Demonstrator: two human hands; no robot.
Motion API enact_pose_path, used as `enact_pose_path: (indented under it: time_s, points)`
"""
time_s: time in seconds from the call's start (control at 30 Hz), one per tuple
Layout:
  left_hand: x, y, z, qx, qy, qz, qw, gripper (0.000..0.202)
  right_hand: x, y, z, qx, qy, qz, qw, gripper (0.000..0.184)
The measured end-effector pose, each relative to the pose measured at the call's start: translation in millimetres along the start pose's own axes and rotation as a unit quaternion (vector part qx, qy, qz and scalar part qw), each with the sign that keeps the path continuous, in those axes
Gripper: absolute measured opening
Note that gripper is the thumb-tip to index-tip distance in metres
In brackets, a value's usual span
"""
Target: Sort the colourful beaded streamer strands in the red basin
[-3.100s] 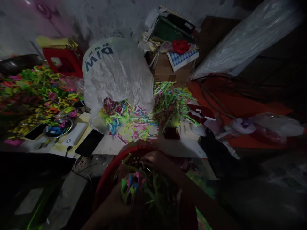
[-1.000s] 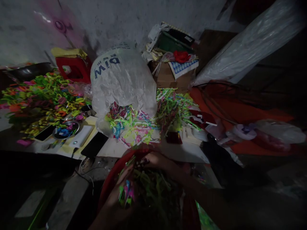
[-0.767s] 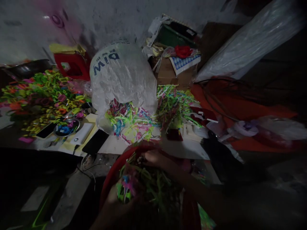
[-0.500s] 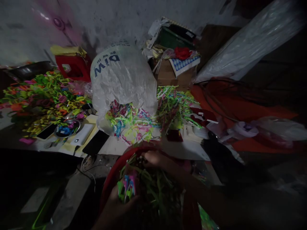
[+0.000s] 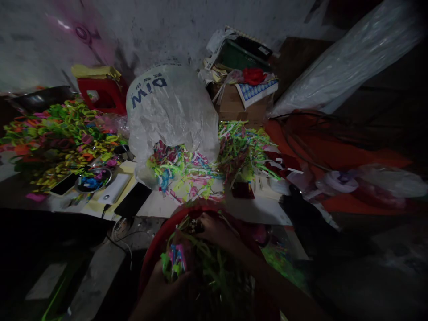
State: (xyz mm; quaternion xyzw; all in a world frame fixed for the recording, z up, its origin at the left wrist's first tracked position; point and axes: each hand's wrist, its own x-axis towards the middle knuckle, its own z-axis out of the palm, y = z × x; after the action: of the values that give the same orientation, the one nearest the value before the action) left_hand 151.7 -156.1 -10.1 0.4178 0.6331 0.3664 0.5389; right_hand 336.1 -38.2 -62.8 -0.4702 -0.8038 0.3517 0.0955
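Observation:
My left hand (image 5: 163, 285) is closed around a bundle of small plastic pieces (image 5: 177, 258) in pink, blue, white and yellow-green. It is at the left side of a red basin (image 5: 157, 238). Thin greenish plastic strips (image 5: 214, 263), dim in the shadow, fill much of the basin. Inside its far rim, my right hand (image 5: 214, 229) reaches over the strips, thumb and fingers apart. Small whitish bits (image 5: 193, 225) lie by its fingertips. Its lower fingers are partly hidden, and nothing plainly held shows there.
Beyond the basin, a table carries a large translucent plastic bag (image 5: 174, 111) with colourful strips (image 5: 190, 174) spilling out. Further strips (image 5: 247, 151) are heaped to the right. At left are a colourful pile (image 5: 60, 138), a metal bowl (image 5: 93, 179) and a black phone (image 5: 133, 199). Cables (image 5: 120, 236) hang below.
My right hand has shifted slightly within the basin, its thumb and fingers now further apart. The left hand keeps the bundle, barely moved. The view has shifted a little.

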Motion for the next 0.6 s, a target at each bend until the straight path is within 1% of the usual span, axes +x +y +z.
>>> enact_pose_path:
  time_s: [0.17, 0.27, 0.4, 0.47, 0.53, 0.6]
  points:
    - [-2, 7, 3.8, -0.017, -0.023, -0.004, 1.0, 0.046, -9, -4, 1, -0.065, -0.005, -0.026, 0.998, 0.028]
    - [-2, 10, 5.9, -0.042, -0.03, -0.009, 0.999, 0.05, -11, -8, 1, -0.105, -0.01, -0.041, 0.994, 0.026]
    - [-5, 11, 12.2, -0.078, -0.031, -0.031, 0.996, 0.057, -6, -12, 5, -0.14, -0.036, -0.058, 0.988, 0.024]
    - [-5, 9, 14.7, -0.095, -0.001, -0.042, 0.995, 0.061, -2, -14, 7, -0.154, -0.049, -0.072, 0.984, 0.023]
    - [-3, 6, 14.0, -0.098, 0.042, -0.045, 0.993, 0.061, 0, -15, 8, -0.162, -0.06, -0.088, 0.981, 0.023]
    - [1, 3, 9.6, -0.091, 0.058, -0.044, 0.993, 0.057, 1, -15, 8, -0.166, -0.07, -0.101, 0.978, 0.025]
